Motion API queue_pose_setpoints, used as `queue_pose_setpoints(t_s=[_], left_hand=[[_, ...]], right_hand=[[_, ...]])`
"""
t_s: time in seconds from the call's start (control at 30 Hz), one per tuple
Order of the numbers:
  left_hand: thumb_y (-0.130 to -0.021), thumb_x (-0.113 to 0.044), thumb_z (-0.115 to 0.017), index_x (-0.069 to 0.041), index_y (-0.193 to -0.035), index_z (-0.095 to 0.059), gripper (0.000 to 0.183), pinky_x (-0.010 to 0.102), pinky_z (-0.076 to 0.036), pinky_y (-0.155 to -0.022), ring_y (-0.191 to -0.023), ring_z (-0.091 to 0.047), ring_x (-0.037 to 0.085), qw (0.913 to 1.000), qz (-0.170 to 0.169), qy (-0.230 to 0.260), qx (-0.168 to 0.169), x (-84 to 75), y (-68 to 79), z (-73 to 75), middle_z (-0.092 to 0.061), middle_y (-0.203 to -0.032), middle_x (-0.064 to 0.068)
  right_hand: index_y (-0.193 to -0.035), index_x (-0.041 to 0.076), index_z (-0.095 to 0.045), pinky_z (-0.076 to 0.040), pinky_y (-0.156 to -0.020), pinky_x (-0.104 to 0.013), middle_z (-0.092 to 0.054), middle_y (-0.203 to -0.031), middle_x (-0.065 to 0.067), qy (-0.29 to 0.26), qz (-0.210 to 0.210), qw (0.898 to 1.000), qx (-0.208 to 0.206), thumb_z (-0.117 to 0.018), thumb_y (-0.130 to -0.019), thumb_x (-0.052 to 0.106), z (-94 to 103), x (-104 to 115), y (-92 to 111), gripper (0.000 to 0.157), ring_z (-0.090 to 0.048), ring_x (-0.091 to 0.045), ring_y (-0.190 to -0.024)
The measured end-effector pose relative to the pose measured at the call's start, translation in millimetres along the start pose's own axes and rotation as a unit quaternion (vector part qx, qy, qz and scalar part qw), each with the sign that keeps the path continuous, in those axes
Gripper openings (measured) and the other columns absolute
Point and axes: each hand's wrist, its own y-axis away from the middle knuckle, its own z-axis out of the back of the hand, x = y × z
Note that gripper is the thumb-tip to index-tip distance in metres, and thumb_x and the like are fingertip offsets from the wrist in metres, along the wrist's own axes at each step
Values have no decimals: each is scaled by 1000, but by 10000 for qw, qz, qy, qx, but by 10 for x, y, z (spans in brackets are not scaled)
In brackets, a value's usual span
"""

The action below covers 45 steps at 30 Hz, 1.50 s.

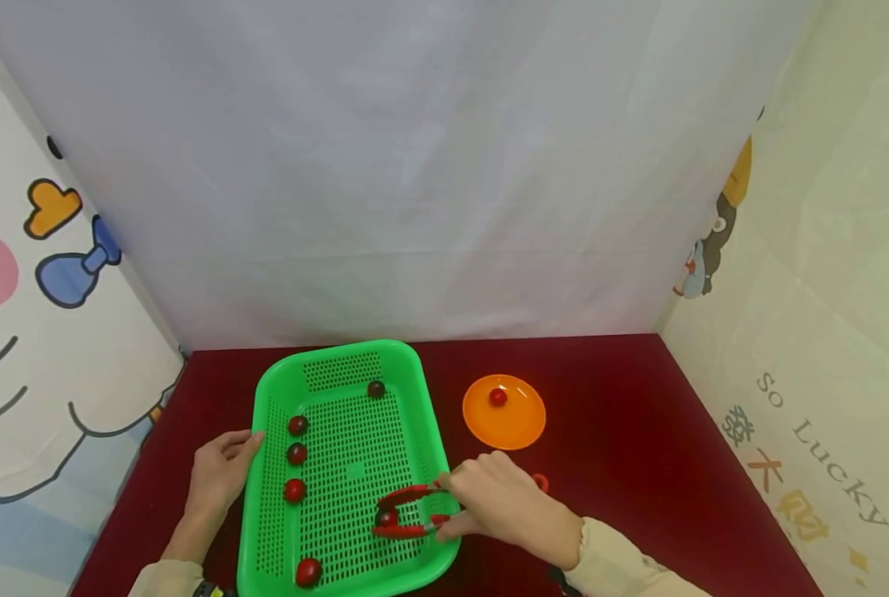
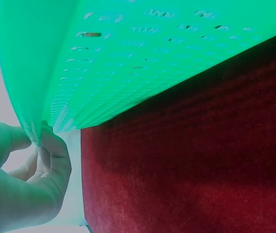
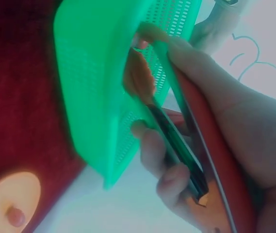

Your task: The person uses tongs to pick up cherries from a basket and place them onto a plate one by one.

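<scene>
In the left-wrist view we find the left hand's thumb and fingers pinching the green basket's rim; in the right-wrist view, the right hand is clamped round the tongs; only the head view shows us the dark-red tomato between the tongs' tips, ahead of the right fingertips; the orange plate lies beyond the right knuckles.

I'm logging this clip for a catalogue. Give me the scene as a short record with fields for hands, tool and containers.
Left hand: pinches the rim of the green basket
Right hand: holds the red tongs
Tongs: reach into the basket, with a dark red fruit between their ends; firm grip unclear
Basket contents: six small round fruits, that one included
Orange plate: one red fruit
Surface: dark red
</scene>
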Motion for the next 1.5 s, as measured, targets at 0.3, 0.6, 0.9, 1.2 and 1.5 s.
queue_pose_setpoints(t_s=[0.3,0.6,0.9,1.2,1.5], left_hand=[[-107,-37,-57,12,-138,-54,58,22,-52,-64,-74,-61,5,10000,-1,69,9,9,-5,-5,-66,-119,31],[-107,-37,-56,12,-139,-53,59,22,-52,-65,-75,-61,4,10000,15,90,39,21,-17,1,-65,-121,32],[-107,-38,-56,12,-139,-53,59,21,-52,-65,-77,-61,4,10000,34,32,8,16,-6,2,-64,-123,33],[-107,-39,-56,11,-141,-52,61,21,-52,-66,-80,-60,5,10000,75,47,33,21,-5,-3,-62,-126,33],[-107,-37,-56,11,-140,-52,59,21,-52,-66,-79,-61,4,10000,39,61,13,18,-2,-6,-61,-128,34]], right_hand=[[-81,15,-65,-14,-44,-16,-36,-57,13,-631,54,9947,-808,-88,-77,51,-137,-102,88,44,-20,-1,-46],[-97,13,-75,-26,-47,-9,-74,-80,8,-579,-122,9774,-2028,-92,-71,51,-299,-178,133,49,-40,-1,-50],[-96,12,-72,-29,-48,-7,-68,-75,7,-704,-341,9625,-2599,-94,-69,47,-399,-262,169,50,-36,-1,-54],[-92,12,-66,-23,-47,-8,-42,-61,10,-996,-376,9380,-3297,-97,-68,38,-485,-375,233,48,-25,3,-54],[-99,14,-70,-29,-47,-6,-48,-59,8,-865,-584,9250,-3652,-98,-65,37,-520,-494,331,49,-33,5,-54]])
